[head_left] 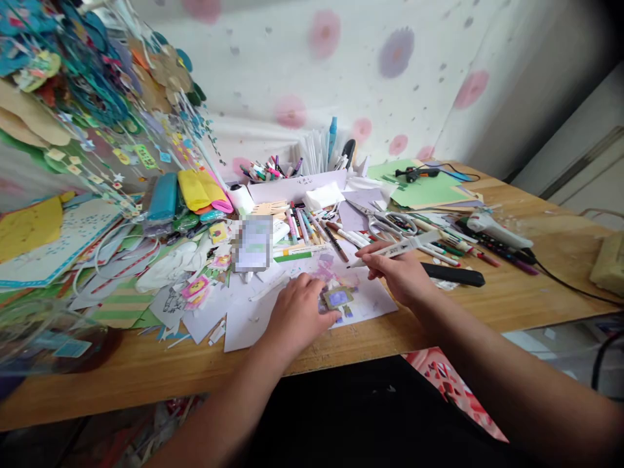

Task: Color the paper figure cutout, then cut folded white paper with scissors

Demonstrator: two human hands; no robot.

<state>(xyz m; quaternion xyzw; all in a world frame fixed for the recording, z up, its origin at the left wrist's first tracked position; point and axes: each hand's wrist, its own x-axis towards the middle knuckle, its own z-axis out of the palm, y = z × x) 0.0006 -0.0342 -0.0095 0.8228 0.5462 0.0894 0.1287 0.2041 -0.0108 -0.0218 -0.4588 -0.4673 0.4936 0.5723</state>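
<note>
Bare forearms [507, 354] angle in from the near side over black cloth [336, 416], the left one slanting up from the near left, the right one from the near right. At the far left hang paper decorations [92, 78], rounded cut shapes above strings of small tags. Nearer on that side, a clear, shiny container [43, 338] sits by the near edge of the tabletop [160, 374], where a strip of wood grain runs between the loose papers and the rim. Farther back are soft, folded blue and yellow bundles [192, 192].

Toward the middle, a device with a pixelated screen [253, 244] stands beyond the white sheet [244, 328], whose near corner comes close to the tabletop's edge. On the sheet, the left hand [301, 312] rests palm down, fingers bent, thumb spread apart from them. Just right of its thumb lies the small figure [338, 299], flat, with an olive border and purple center.

The right hand [397, 273], above the sheet's right side, pinches a white marker [409, 245], tip toward the left. Beyond it lie metal scissors [383, 221]; to its right, a smooth black case [453, 274]. Wood [546, 289] shows from there to the right edge. Far right, a glue gun [416, 173] rests on green paper [433, 195].
</note>
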